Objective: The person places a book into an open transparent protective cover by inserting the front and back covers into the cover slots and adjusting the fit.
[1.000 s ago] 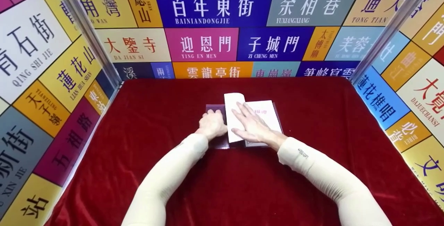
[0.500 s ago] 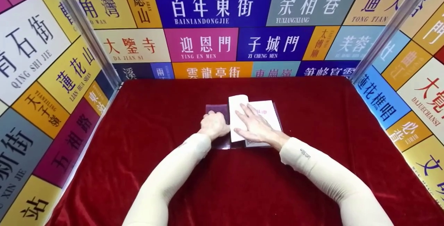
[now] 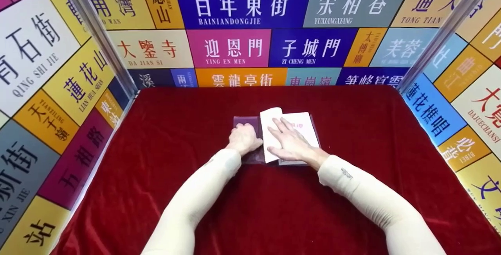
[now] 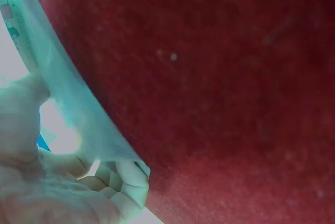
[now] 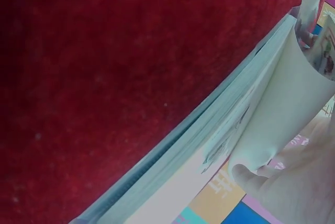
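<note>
The left hand point(image 3: 244, 139), fingers curled, pins the purple cover point(image 3: 245, 123). The open book point(image 3: 301, 128) lies mid-cloth point(image 3: 176, 137), its spine running away from the person. The right hand point(image 3: 291, 143), fingers straight and spread, presses the raised pages point(image 3: 271, 119).

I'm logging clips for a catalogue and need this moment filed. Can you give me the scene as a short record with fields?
surface: red velvet cloth
object: open book, purple cover lying flat at left
left hand: curled, pinning the cover
right hand: fingers straight, flat on a raised white leaf
surroundings: walls of coloured street-name signs
</note>
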Available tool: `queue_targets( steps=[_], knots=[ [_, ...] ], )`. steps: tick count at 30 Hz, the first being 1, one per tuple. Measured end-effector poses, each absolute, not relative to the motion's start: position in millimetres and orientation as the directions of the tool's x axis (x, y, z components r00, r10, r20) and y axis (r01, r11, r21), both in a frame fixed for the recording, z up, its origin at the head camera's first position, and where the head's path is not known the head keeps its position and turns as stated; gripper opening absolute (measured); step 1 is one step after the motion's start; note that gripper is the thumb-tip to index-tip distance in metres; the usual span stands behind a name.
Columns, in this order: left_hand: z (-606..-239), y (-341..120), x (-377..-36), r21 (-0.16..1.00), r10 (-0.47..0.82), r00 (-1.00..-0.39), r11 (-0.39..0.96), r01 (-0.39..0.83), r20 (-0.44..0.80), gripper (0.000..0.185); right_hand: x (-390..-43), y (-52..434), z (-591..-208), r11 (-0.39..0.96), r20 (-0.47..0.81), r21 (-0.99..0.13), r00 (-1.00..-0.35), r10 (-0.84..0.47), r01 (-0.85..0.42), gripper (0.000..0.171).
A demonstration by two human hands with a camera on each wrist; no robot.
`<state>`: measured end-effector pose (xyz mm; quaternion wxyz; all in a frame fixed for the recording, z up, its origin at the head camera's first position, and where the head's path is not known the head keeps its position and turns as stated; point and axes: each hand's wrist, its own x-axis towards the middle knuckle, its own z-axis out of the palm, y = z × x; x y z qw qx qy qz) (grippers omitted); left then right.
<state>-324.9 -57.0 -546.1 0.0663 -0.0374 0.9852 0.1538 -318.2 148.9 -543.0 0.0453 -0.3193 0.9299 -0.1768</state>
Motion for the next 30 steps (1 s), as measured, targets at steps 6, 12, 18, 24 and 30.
queue_targets(
  steps=[6, 12, 18, 24, 30],
  knots=[
    [-550.6, -57.1, -333.0, 0.284, -0.051, -0.993, 0.955, -0.08, -0.107, 0.053, -318.3, 150.1, -539.4, 0.731, 0.027, -0.348, -0.786, -0.618, -0.587, 0.082],
    [-550.0, -52.4, -343.9, 0.236, -0.055, -0.996, 0.969, -0.071, -0.075, 0.044, -320.0, 150.9, -536.8, 0.729, 0.021, -0.352, -0.784, -0.62, -0.586, 0.082],
    [-551.1, -53.7, -348.4, 0.235, -0.064, -0.995, 0.969, -0.079, -0.072, 0.032, -320.3, 147.8, -538.0, 0.721, 0.022, -0.323, -0.766, -0.643, -0.614, 0.081],
    [-554.8, -56.0, -351.2, 0.215, -0.066, -0.995, 0.973, -0.082, -0.08, 0.036, -316.7, 142.9, -538.0, 0.719, -0.003, -0.317, -0.758, -0.653, -0.618, 0.08],
    [-555.2, -56.1, -361.4, 0.23, -0.11, -0.991, 0.965, -0.126, -0.082, 0.044, -318.1, 143.3, -534.4, 0.726, 0.001, -0.307, -0.763, -0.647, -0.616, 0.079]
  ],
)
